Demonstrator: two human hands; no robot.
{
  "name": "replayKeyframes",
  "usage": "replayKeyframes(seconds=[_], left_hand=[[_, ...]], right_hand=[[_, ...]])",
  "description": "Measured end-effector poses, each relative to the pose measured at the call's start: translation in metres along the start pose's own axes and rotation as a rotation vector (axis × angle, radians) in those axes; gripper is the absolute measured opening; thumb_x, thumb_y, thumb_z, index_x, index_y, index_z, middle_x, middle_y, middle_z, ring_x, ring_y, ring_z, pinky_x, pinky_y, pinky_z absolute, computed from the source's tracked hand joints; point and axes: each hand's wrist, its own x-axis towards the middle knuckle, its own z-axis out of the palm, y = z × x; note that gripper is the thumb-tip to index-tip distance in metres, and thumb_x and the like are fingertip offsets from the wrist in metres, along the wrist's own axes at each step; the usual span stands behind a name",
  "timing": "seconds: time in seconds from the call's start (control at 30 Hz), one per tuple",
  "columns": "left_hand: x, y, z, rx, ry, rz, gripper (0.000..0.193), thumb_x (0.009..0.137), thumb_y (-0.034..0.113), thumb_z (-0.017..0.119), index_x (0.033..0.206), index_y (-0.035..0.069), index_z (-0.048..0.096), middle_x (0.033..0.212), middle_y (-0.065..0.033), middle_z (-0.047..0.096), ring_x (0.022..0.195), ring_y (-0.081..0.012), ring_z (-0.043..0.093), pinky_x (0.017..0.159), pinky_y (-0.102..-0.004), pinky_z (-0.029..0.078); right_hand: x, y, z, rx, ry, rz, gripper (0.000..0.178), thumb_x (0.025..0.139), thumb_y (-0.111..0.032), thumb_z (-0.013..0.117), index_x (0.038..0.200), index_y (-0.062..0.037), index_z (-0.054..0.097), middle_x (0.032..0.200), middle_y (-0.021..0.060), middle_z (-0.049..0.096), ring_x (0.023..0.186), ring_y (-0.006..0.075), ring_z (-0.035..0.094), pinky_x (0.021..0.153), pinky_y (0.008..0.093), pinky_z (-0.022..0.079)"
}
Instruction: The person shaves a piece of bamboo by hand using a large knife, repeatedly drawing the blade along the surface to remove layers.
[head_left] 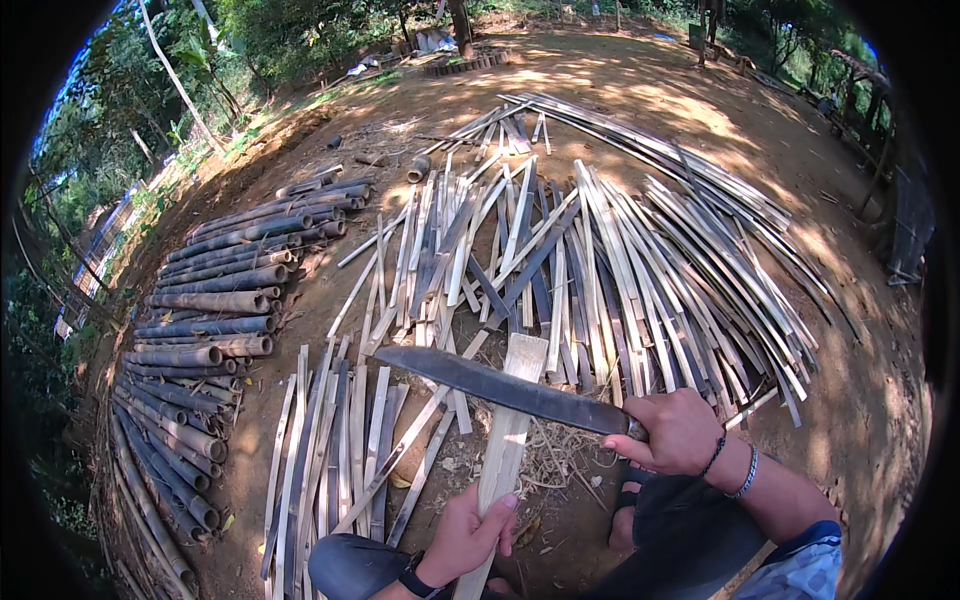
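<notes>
My right hand (pixel 672 430) is closed round the handle of a machete (pixel 500 385) with a long dark blade. The blade points left and lies across the upper part of a pale bamboo strip (pixel 505 450); whether it touches the wood I cannot tell. Lower down, my left hand (pixel 468 537) grips that strip, its thumb on the near face. The strip slants up and away from between my knees. Curly shavings (pixel 560 460) lie on the ground just beyond my hands.
Split bamboo strips (pixel 720 300) lie fanned out ahead and to the right, with another bundle (pixel 330 450) near my left knee. Whole bamboo poles (pixel 220 300) are stacked at the left. My sandalled foot (pixel 625 500) rests on the bare dirt. Trees stand behind.
</notes>
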Motion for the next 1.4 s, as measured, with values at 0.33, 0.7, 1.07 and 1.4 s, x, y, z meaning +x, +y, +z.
replayKeyframes(seconds=[0.33,0.7,1.07,1.4], left_hand=[[-0.007,0.002,0.001,0.036,-0.008,-0.008,0.021,0.098,0.018,0.05,0.098,-0.002,0.048,0.064,-0.006,0.054,0.047,-0.0141,0.058,0.042,-0.0274,0.048],[-0.002,-0.005,0.002,0.078,0.061,-0.003,0.019,0.098,0.017,0.051,0.099,-0.002,0.049,0.064,-0.0048,0.055,0.049,-0.0114,0.057,0.045,-0.0246,0.046],[0.003,0.002,0.013,0.406,0.217,0.048,0.027,0.095,0.022,0.054,0.094,-0.005,0.052,0.054,-0.0115,0.059,0.048,-0.0213,0.065,0.044,-0.0324,0.048],[0.012,-0.013,0.011,0.695,0.275,0.101,0.022,0.094,0.018,0.054,0.093,-0.004,0.053,0.052,-0.0125,0.058,0.049,-0.0245,0.064,0.046,-0.0345,0.047]], right_hand=[[0.001,0.012,-0.013,0.067,0.045,0.166,0.048,0.089,-0.05,0.056,0.08,-0.0035,0.06,0.053,0.0166,0.056,0.054,0.0377,0.06,0.054,0.0457,0.048],[0.005,0.001,-0.002,-0.064,0.07,0.055,0.053,0.087,-0.058,0.054,0.073,-0.0063,0.055,0.057,0.0103,0.058,0.053,0.0308,0.061,0.049,0.0397,0.048],[0.007,-0.003,-0.004,-0.065,-0.03,0.091,0.056,0.087,-0.059,0.051,0.075,-0.0055,0.058,0.058,0.0118,0.06,0.053,0.0314,0.062,0.049,0.0399,0.049],[0.01,-0.005,0.0,-0.095,-0.134,0.099,0.06,0.09,-0.061,0.046,0.074,-0.0048,0.06,0.057,0.0134,0.06,0.054,0.0336,0.063,0.051,0.043,0.051]])
